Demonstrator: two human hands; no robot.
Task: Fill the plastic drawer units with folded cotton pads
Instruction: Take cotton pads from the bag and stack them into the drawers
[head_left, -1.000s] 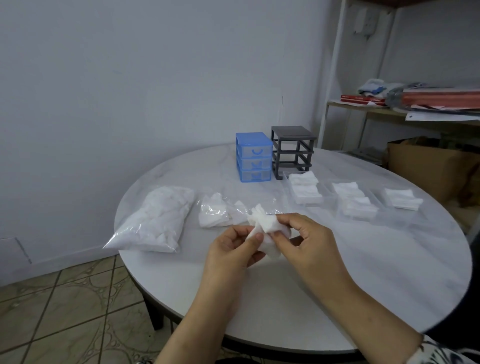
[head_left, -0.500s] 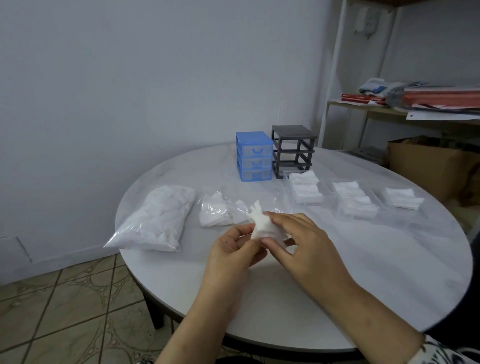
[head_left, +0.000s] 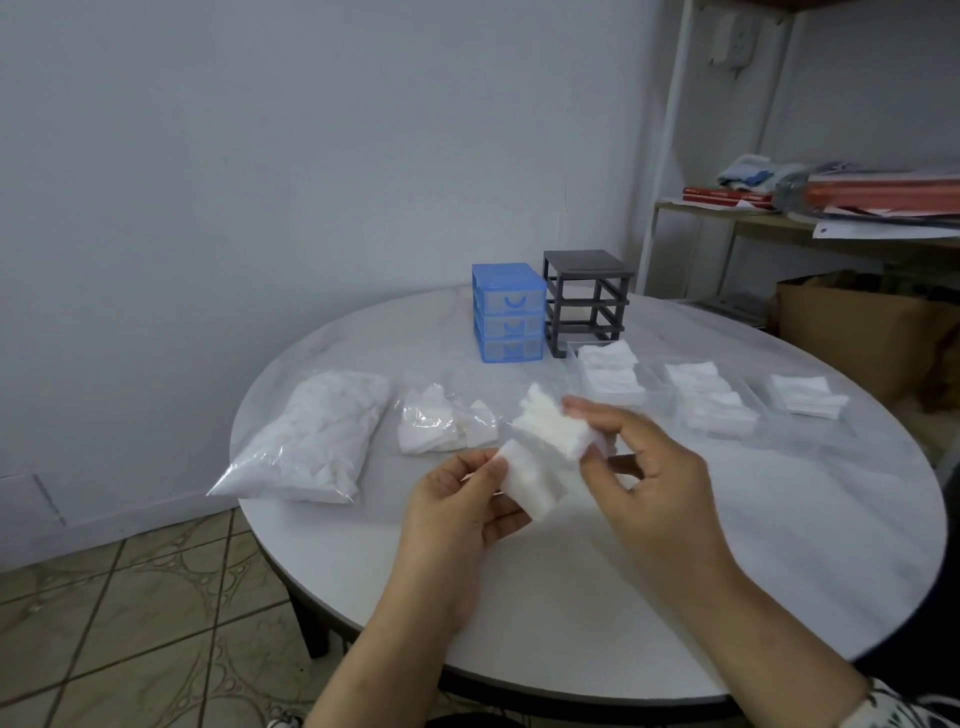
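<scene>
Holding a soft white wad of cotton pads (head_left: 545, 452) above the round marble-look table (head_left: 779, 571), the left hand (head_left: 457, 509) pinches its lower edge while the right hand (head_left: 644, 478) grips the fluffy top. Beyond lie crinkled clear bags of pads (head_left: 311, 441) and folded stacks in clear trays (head_left: 610, 376) — then a blue drawer unit (head_left: 508, 312) beside an empty grey frame (head_left: 587, 301).

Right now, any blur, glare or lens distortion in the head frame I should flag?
Head view: motion blur on the right hand and the cotton pads it pinches; left hand sharper. Soft, even lighting, faint shadows. Mild sheen on the large bag of pads. Wide-angle bend: shelf post leans, round table edge stretches.
</scene>
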